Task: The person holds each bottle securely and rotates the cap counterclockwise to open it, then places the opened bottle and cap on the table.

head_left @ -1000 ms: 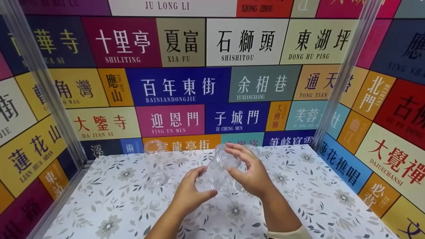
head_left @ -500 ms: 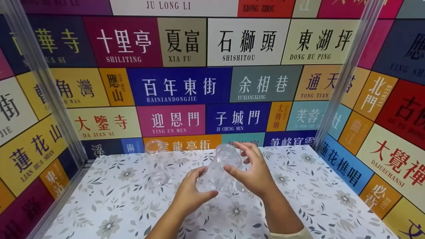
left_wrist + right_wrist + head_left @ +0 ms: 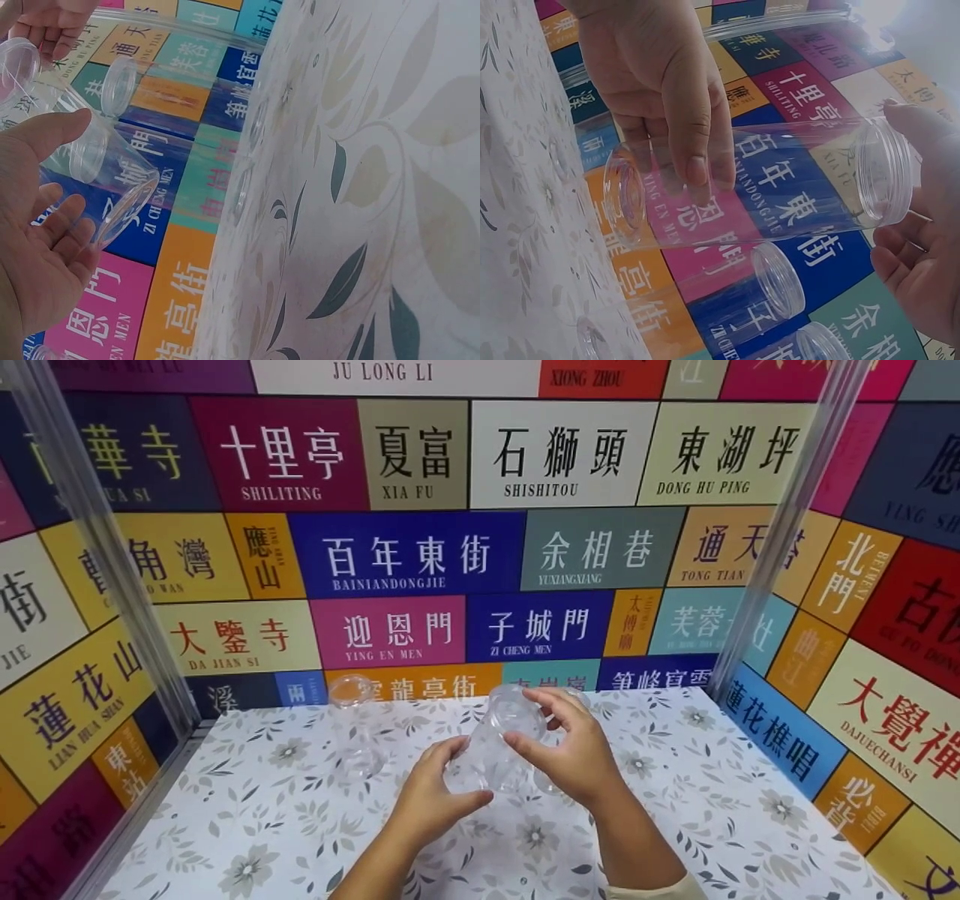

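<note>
A clear plastic jar [image 3: 491, 757] stands tilted between both hands, its base toward the left hand and its ribbed mouth end [image 3: 889, 172] toward the right. My left hand [image 3: 431, 795] holds the lower body, thumb on one side and curled fingers on the other, as the left wrist view also shows. At the mouth end, my right hand [image 3: 577, 750] grips the rim between thumb and fingers. Whether a clear lid sits on that end I cannot tell. The jar's underside is partly hidden by the left hand.
Another clear jar [image 3: 356, 727] stands on the table at the left. More clear jars, one of them [image 3: 780, 281], stand behind the held one, partly covered by the right hand. A flower-patterned cloth [image 3: 247, 862] covers the table, with printed walls [image 3: 405, 555] behind and at the sides.
My right hand's fingers, stretched over the jar's top a second ago, have drawn back and curled round its rim. The left hand has stayed in place.
</note>
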A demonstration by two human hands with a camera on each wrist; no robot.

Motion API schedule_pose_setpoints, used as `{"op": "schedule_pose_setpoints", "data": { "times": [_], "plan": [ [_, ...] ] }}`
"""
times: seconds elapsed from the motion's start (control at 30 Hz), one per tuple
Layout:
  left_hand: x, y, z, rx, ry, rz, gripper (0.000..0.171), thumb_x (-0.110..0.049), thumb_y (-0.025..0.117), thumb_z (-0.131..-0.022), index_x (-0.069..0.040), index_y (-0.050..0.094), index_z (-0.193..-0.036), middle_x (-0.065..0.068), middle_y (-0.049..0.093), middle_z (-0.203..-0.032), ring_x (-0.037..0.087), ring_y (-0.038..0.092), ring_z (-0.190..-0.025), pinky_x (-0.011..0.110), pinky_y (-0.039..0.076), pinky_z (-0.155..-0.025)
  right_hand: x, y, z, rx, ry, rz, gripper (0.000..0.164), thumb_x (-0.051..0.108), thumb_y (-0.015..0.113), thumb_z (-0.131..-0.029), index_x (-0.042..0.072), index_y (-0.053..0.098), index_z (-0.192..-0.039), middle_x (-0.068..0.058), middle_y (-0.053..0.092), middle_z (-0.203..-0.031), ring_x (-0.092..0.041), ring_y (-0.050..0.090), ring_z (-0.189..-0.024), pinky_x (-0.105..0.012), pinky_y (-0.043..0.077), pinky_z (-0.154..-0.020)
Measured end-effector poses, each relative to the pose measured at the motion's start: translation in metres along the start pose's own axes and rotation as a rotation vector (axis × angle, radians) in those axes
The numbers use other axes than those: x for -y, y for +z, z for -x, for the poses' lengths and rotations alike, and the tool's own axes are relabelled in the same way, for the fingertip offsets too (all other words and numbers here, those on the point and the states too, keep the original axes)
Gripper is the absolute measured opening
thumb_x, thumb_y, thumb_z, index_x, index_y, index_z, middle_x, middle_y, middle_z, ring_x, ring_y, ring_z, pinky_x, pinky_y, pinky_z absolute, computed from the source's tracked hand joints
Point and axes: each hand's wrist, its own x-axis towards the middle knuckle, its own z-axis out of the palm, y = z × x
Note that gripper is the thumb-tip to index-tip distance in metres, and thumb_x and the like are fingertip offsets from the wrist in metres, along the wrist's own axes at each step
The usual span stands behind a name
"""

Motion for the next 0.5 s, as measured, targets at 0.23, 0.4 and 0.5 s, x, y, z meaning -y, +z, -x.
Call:
{"op": "schedule_pose_setpoints", "data": {
  "times": [0.23, 0.4, 0.5],
  "plan": [
    [-0.0011, 0.0009, 0.0011, 0.006, -0.004, 0.016, 0.089, -0.043, 0.096, -0.077, -0.018, 0.056, -0.153, 0.004, 0.06, -0.155, 0.028, 0.055, -0.147, 0.056, 0.043, -0.126, -0.0009, -0.0001, 0.0015, 0.039, -0.04, -0.028, 0.055, 0.029, 0.085, -0.089, 0.028, 0.07, -0.142, 0.008, 0.062, -0.154, -0.017, 0.055, -0.141, -0.041, 0.055, -0.104],
    [-0.0015, 0.0009, 0.0018, 0.011, 0.003, 0.02, 0.089, -0.042, 0.096, -0.077, -0.017, 0.056, -0.153, 0.004, 0.06, -0.154, 0.029, 0.055, -0.147, 0.056, 0.043, -0.126, -0.001, -0.001, 0.0027, 0.082, -0.063, -0.051, 0.05, 0.021, 0.077, -0.093, 0.026, 0.07, -0.142, 0.009, 0.058, -0.159, -0.023, 0.046, -0.154, -0.059, 0.05, -0.116],
    [-0.001, 0.0009, 0.0022, 0.015, 0.014, 0.016, 0.089, -0.042, 0.095, -0.078, -0.016, 0.055, -0.153, 0.004, 0.06, -0.154, 0.029, 0.055, -0.146, 0.057, 0.043, -0.126, -0.0009, -0.0018, 0.0027, 0.099, -0.082, -0.076, 0.05, 0.015, 0.073, -0.094, 0.023, 0.07, -0.143, 0.006, 0.057, -0.16, -0.025, 0.045, -0.156, -0.064, 0.044, -0.123]
  ]
}}
